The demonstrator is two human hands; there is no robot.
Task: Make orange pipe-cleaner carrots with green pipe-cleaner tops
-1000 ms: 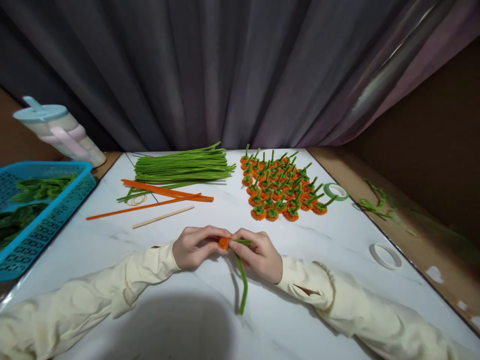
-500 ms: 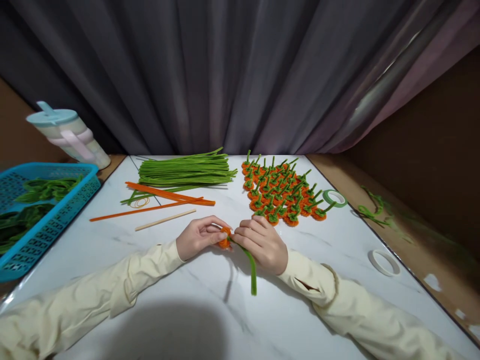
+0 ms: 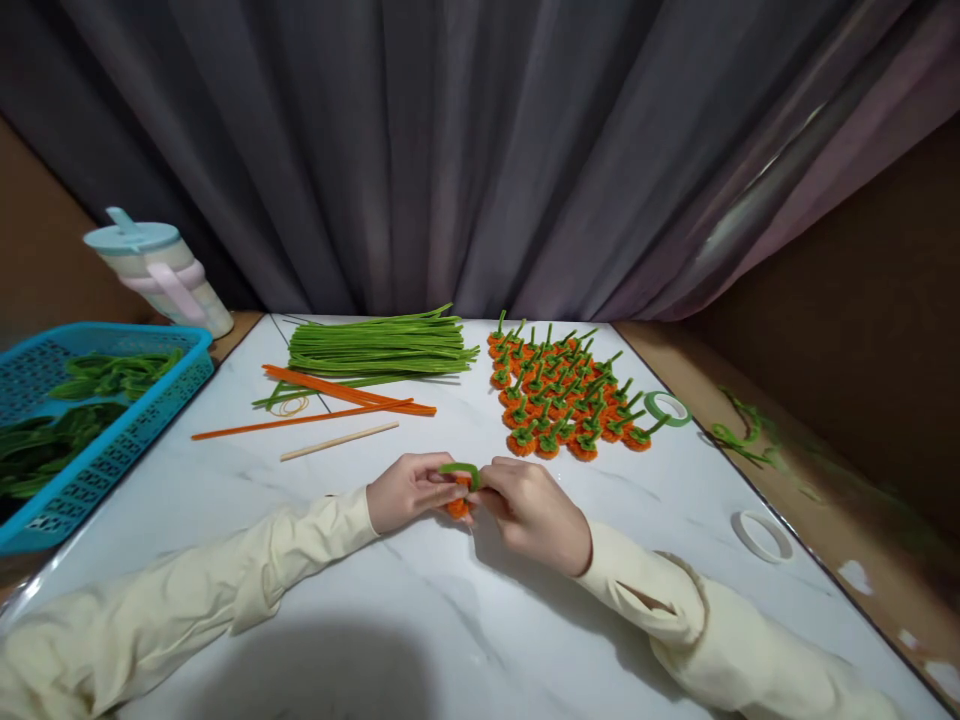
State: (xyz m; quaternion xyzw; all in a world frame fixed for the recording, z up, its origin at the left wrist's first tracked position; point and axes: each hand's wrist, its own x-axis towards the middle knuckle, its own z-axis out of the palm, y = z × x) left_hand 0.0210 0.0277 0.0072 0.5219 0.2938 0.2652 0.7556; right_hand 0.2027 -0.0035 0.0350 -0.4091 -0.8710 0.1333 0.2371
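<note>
Between the fingers of my left hand [image 3: 414, 492] is a small orange pipe-cleaner piece [image 3: 458, 508], rounded like the finished ones nearby. A green pipe cleaner [image 3: 461, 468] arches over its top. My right hand [image 3: 534, 508] is closed, its fingertips pinching the green pipe cleaner close against the orange piece. The fingertips partly hide where green and orange meet. Just beyond my hands, several orange pieces with green tops and upright green stems [image 3: 562, 395] stand grouped together on the table.
On the white marbled table [image 3: 360, 620] lie a green pipe-cleaner bundle [image 3: 375, 345], orange pipe cleaners [image 3: 322, 384], a wooden stick [image 3: 339, 441], green tape [image 3: 667, 408] and a white ring [image 3: 762, 537]. A blue basket [image 3: 169, 405] and a tumbler [image 3: 161, 270] stand left.
The green pipe cleaner, hanging down toward me before, now bends up over the orange piece. My right hand has turned and pinches closer in. The view has shifted slightly.
</note>
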